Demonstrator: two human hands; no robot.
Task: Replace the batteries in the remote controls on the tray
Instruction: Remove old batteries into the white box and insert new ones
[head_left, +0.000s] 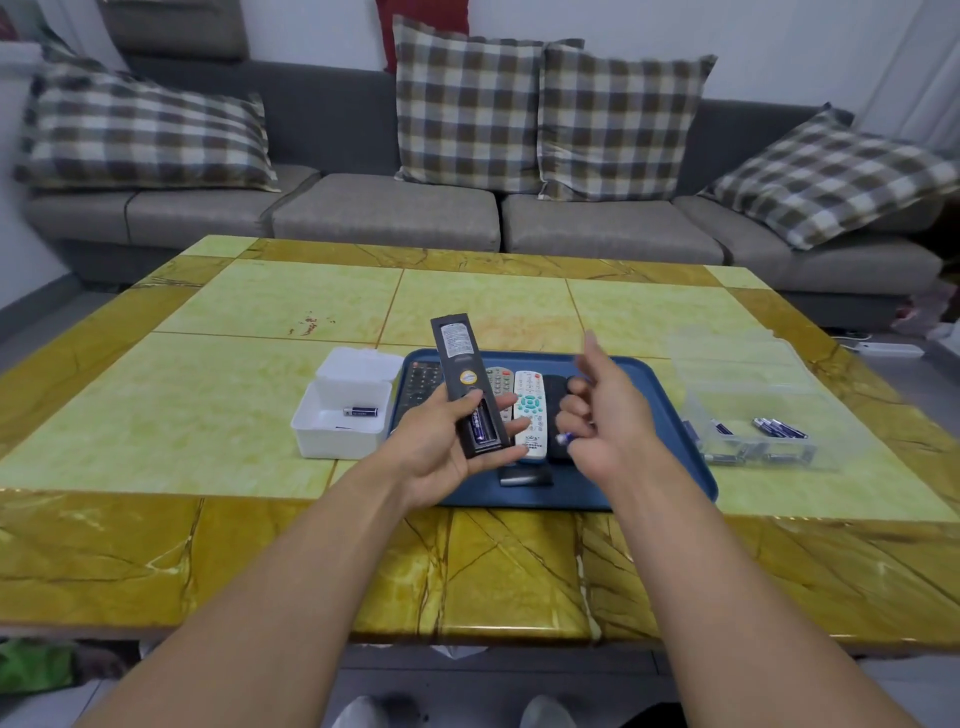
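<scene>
A black remote control (464, 383) is gripped back-up by the left hand (449, 446) above the blue tray (649, 483), its compartment open with 1 battery (481, 423) seated inside. A 2nd battery (564, 438) is pinched in the curled fingers of the right hand (602, 415). At least 4 more remotes (529, 410) are laid side by side on the tray, and 1 loose cover (524, 476) lies near its front edge. 1 battery (360, 411) is kept in the white box (332, 439) on the left; several are seen in the clear container (763, 415) on the right, too jumbled to count.

Black remote (464, 375) back-up over blue tray (670, 470), compartment open, one battery (481, 423) inside
</scene>
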